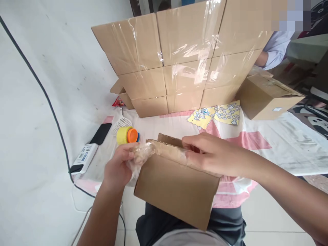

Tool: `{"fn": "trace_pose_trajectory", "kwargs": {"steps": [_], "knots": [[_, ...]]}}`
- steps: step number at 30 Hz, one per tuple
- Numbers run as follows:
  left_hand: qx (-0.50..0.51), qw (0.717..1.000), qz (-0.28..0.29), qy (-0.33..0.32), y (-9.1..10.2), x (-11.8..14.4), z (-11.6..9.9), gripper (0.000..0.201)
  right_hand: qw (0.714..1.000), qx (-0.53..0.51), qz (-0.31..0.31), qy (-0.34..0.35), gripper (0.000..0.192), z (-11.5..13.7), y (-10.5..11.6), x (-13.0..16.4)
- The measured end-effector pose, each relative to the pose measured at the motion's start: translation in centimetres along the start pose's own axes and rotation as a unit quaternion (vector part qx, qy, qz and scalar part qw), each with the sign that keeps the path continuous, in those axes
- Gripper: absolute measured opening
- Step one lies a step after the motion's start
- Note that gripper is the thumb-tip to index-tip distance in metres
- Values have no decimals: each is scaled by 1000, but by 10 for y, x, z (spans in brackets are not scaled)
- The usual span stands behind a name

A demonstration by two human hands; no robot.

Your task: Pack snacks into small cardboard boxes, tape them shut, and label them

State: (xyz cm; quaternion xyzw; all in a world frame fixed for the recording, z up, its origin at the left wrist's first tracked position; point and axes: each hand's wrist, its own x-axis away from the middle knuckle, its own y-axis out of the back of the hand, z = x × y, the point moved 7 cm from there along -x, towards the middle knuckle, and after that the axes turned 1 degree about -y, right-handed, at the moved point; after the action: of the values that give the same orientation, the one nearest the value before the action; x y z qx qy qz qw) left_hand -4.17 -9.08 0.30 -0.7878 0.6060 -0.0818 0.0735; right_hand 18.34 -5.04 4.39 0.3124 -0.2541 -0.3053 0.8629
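Note:
A small brown cardboard box (176, 188) is held tilted over the table's near edge and my lap. My right hand (207, 152) is closed on its upper flap edge, thumb on the near side. Crumpled clear plastic tape (143, 153) is bunched at the box's upper left corner, with my left hand (119, 165) closed on it. Some of that tape still runs along the top edge of the box. Just beyond my left hand lie a yellow roll (123, 135) and an orange ring (132, 135). The inside of the box is mostly hidden.
A tall panel of taped cardboard boxes (187, 78) stands across the table. Right of it sits another carton (266, 99), near a person's sleeve (278, 51). Yellow printed cards (227, 112), a white slotted scoop (122, 121) and a power strip (85, 155) lie on the cloth (289, 147).

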Motion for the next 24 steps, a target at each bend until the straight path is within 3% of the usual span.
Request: {"fn": "trace_pose_trajectory", "kwargs": {"steps": [4,9,12,14,17,19,21,24], "knots": [[13,999,21,26,-8,-2,13,11,998,20,-11,57,30,10,-4,-27],[67,995,-59,45,21,-3,32,11,996,16,-21,85,29,9,-9,-39],[88,991,-102,13,53,7,32,12,992,41,-40,109,27,9,-7,-36],[118,976,-165,-76,85,19,19,9,991,58,-64,100,30,2,-1,-36],[130,931,-268,-212,133,47,1,14,992,59,-97,60,37,-10,15,-37],[104,931,-281,-207,151,62,7,10,990,72,-110,53,38,-8,24,-35],[79,940,-289,-160,167,76,28,7,984,106,-126,65,40,2,31,-32],[51,921,-369,-110,199,110,70,17,970,168,-152,86,41,23,38,-28]]}}
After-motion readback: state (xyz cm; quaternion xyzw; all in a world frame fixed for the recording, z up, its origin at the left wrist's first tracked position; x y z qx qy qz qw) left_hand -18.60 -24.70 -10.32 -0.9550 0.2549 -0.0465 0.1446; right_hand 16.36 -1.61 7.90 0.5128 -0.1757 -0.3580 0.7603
